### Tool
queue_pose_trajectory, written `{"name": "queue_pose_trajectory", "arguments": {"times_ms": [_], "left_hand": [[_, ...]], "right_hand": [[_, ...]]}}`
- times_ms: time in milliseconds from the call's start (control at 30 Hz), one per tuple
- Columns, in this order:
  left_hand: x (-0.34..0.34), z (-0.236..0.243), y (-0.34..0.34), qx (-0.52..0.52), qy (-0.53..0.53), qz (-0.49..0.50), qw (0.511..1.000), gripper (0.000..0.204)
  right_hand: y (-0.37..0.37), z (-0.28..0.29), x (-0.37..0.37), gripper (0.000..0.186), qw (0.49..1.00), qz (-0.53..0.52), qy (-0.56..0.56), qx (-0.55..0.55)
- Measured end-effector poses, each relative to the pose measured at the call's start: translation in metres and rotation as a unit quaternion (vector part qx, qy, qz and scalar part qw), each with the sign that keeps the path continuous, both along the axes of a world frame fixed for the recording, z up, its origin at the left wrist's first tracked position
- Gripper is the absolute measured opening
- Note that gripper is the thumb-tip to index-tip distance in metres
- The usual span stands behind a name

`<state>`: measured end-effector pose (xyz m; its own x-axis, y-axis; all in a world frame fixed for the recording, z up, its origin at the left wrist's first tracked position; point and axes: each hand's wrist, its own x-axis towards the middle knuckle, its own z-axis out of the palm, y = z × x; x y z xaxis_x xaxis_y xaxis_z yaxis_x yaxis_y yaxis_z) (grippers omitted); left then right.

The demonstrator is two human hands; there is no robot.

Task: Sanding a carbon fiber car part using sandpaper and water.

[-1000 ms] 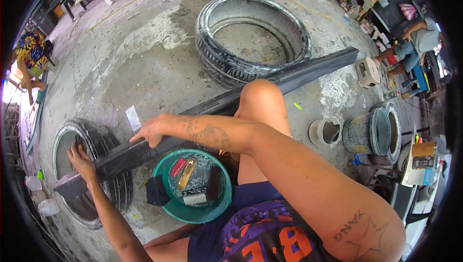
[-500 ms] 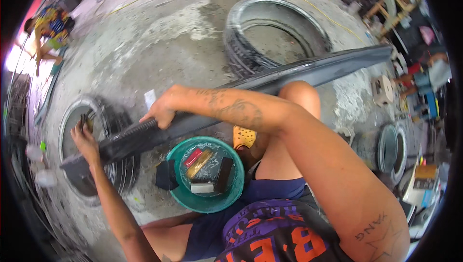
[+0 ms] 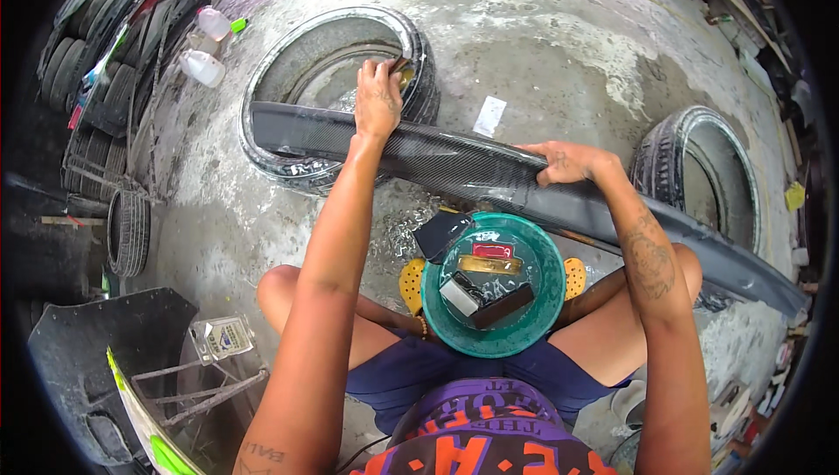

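Observation:
A long black carbon-weave panel (image 3: 454, 160) slants across in front of me, resting over two tyres. My right hand (image 3: 572, 165) grips its far edge right of the middle, fingers wrapped over the rim. Farther left, my left hand (image 3: 377, 99) reaches over the panel with bent, closed fingers. Something small and brownish pokes out beside its fingertips; its kind is unclear. Between my legs stands a green basin (image 3: 431, 300) of water. It holds a red block (image 3: 493, 250), a tan bar (image 3: 489, 264), a dark block (image 3: 504, 306) and a grey-white block (image 3: 460, 296).
The left tyre (image 3: 262, 73) and right tyre (image 3: 651, 156) lie on wet concrete. A black flap-like piece (image 3: 441, 235) leans by the basin. White paper (image 3: 489, 117) lies beyond the panel. Plastic jugs (image 3: 203, 68), stacked tyres (image 3: 61, 69) and a black panel (image 3: 96, 370) are at left.
My view has swung leftward, so the panel, tyres and basin appear shifted right. My right hand still grips the panel edge, and my left hand is still near its left end.

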<state>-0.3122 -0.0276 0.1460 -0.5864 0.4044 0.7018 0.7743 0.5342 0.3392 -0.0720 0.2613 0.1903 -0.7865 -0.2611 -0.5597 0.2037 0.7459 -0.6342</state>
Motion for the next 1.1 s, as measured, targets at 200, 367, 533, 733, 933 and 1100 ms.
{"name": "queue_pose_trajectory", "arguments": {"times_ms": [200,367,533,733,933,1100], "left_hand": [[0.008,0.014,-0.004,0.041,0.025,0.006,0.999,0.027],[0.085,0.038,-0.044,0.12,-0.055,0.062,0.989,0.044],[0.165,0.016,-0.059,0.094,-0.155,0.078,0.98,0.04],[0.203,0.02,-0.036,0.309,-0.393,-0.036,0.865,0.037],[0.253,0.032,0.002,0.269,-0.509,-0.07,0.815,0.032],[0.227,0.034,0.04,0.185,-0.228,-0.116,0.949,0.029]], "right_hand": [[-0.009,-0.011,0.005,0.075,0.999,-0.025,0.039,0.028],[-0.015,-0.01,0.01,0.077,0.996,-0.06,0.06,0.029],[-0.02,-0.008,0.016,0.076,0.992,-0.065,0.103,0.037],[-0.031,-0.006,0.032,0.074,0.977,-0.061,0.162,0.122],[-0.029,-0.011,0.035,0.075,0.932,-0.092,0.345,0.058],[-0.015,-0.01,0.034,0.056,0.921,-0.136,0.351,-0.099]]}}
